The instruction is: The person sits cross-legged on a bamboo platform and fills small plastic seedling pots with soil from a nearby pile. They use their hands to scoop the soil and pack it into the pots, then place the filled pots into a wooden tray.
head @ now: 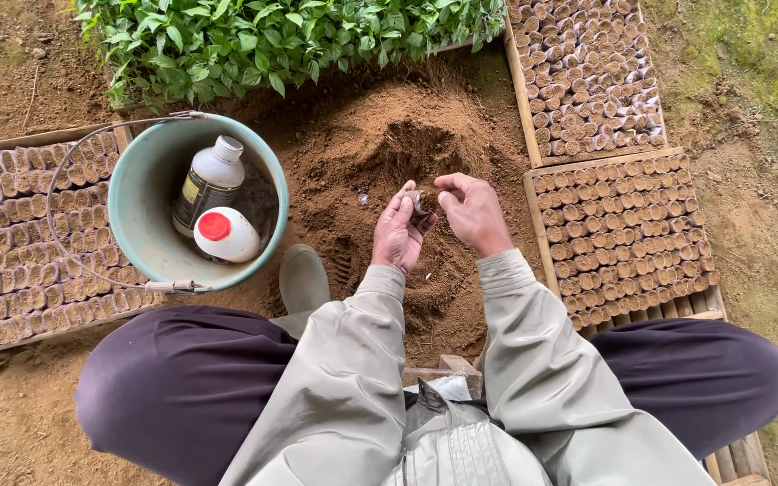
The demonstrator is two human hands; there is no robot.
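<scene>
My left hand [396,232] and my right hand [472,211] meet above a mound of loose brown soil [389,135]. Between their fingertips they hold a small soil-filled seedling bag [423,199]. The left hand cups it from below and the right hand pinches at its top. Both sleeves are pale grey, and my knees in dark trousers spread to either side.
A teal bucket [137,193] with a wire handle stands at left, holding a white bottle [211,180] and a red-capped container [225,234]. Wooden frames of filled seedling bags lie at the left [11,243] and right [623,229]. Green seedlings [263,36] grow at the top. A boot [303,281] rests by the bucket.
</scene>
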